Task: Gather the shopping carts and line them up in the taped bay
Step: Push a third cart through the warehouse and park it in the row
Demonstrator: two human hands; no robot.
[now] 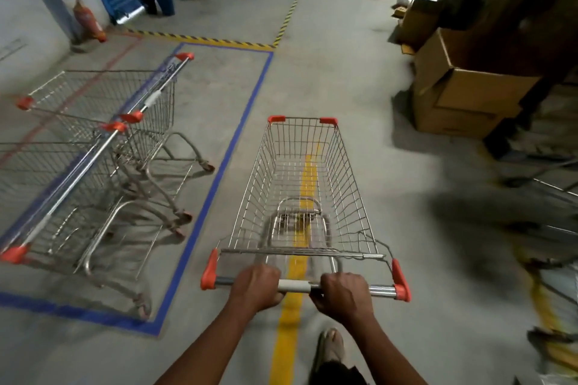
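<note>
We have both hands on the handle (305, 286) of a shopping cart (308, 194): our left hand (256, 287) wraps the bar left of its white middle sleeve, and our right hand (344, 294) wraps it to the right, fingers curled over the top. The cart is empty and stands outside the taped bay, astride a yellow floor line (292, 306), its basket pointing ahead and roughly parallel to the bay's right edge.

The bay is marked by blue tape (219, 172) on the concrete floor, to our left. Two carts (103, 141) already stand inside it, one beside the other, their handles facing us and their baskets toward the wall. There is free floor within the tape between them and the near corner of the bay.

We judge that we are mid-delivery: bringing a third cart over to join the row. The next move calls for turning the cart left across the blue tape and bringing it square alongside the parked pair, without knocking their wheels. Cardboard boxes (463, 97) crowd the right side, so swinging room is limited there.
</note>
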